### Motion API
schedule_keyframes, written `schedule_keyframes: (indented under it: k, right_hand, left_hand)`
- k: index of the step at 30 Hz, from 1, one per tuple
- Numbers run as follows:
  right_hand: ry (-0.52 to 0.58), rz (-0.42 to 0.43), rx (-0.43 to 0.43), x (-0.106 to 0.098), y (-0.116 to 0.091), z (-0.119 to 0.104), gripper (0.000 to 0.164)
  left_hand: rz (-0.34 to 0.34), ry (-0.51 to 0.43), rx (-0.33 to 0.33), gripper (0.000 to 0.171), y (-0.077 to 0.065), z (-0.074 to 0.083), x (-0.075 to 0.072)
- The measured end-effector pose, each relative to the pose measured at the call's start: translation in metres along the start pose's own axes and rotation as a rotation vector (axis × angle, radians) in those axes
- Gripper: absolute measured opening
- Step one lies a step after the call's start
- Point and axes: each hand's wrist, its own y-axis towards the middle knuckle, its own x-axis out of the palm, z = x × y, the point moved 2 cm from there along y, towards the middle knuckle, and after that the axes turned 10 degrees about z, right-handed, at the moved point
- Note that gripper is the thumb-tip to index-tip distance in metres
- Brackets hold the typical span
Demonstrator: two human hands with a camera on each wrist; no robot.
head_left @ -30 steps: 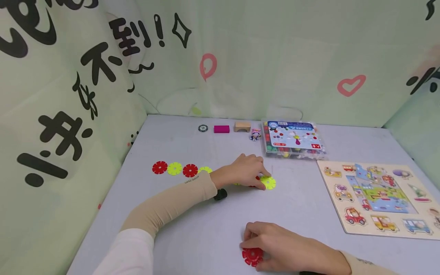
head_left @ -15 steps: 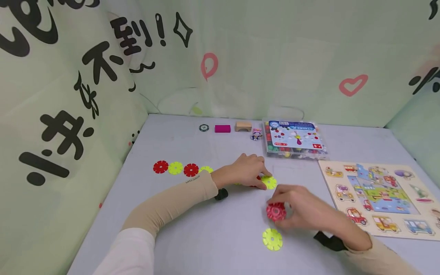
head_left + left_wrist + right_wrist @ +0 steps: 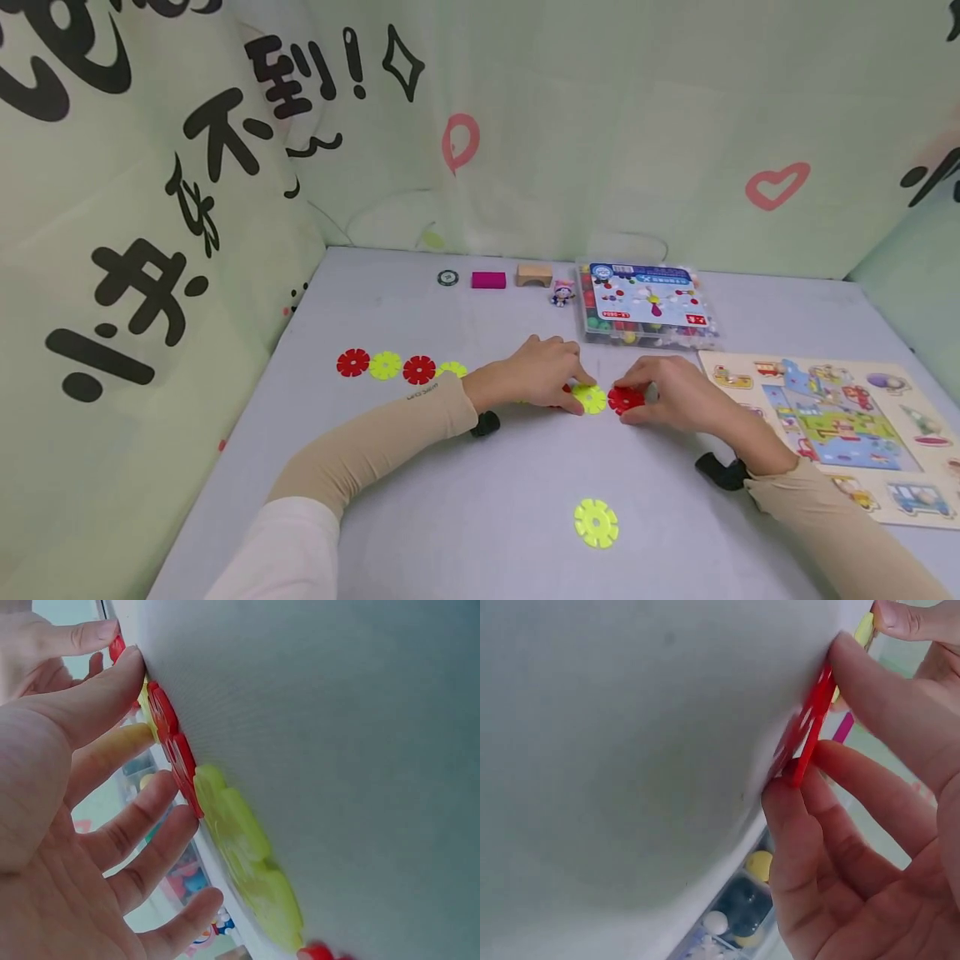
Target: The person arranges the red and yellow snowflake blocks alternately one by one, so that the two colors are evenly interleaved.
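My right hand (image 3: 678,396) pinches a red snowflake disc (image 3: 624,400) between thumb and fingers at the right end of a row. In the right wrist view the red disc (image 3: 810,735) is tilted on edge, close to the tabletop. A yellow-green snowflake disc (image 3: 592,399) lies just left of it, with my left hand (image 3: 542,371) holding its edges between thumb and index finger. The other left fingers spread along the row in the left wrist view, near a red disc (image 3: 171,746) and a yellow-green disc (image 3: 247,859). My left arm hides the row's middle.
One loose yellow-green disc (image 3: 596,523) lies near the front. At the back stand a clear bead box (image 3: 645,300), a small figurine (image 3: 562,293), a wooden arch block (image 3: 534,275), a magenta block (image 3: 488,280) and a round token (image 3: 447,277). A wooden puzzle board (image 3: 840,433) lies right.
My right hand has carried the red disc from the front up to the row's right end, uncovering the loose yellow-green disc. My left hand has stayed in place.
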Motion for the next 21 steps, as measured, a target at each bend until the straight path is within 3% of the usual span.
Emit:
schedule_keyframes:
  k: [9, 14, 17, 21]
  right_hand:
    - [0.006, 0.002, 0.019, 0.003, -0.001, -0.003, 0.045]
    - [-0.026, 0.013, 0.084, 0.002, -0.007, -0.008, 0.048]
    - [-0.018, 0.016, 0.108, 0.002, -0.017, -0.022, 0.046]
    - [0.051, -0.060, 0.024, 0.005, -0.041, -0.054, 0.043]
  left_hand:
    - [-0.005, -0.007, -0.002, 0.051, 0.000, 0.000, 0.002]
    - [0.002, -0.003, 0.000, 0.052, 0.001, 0.000, 0.000]
    - [0.002, -0.011, 0.007, 0.054, 0.001, 0.000, -0.001]
    - [-0.008, -0.021, 0.031, 0.061, 0.002, 0.003, -0.003]
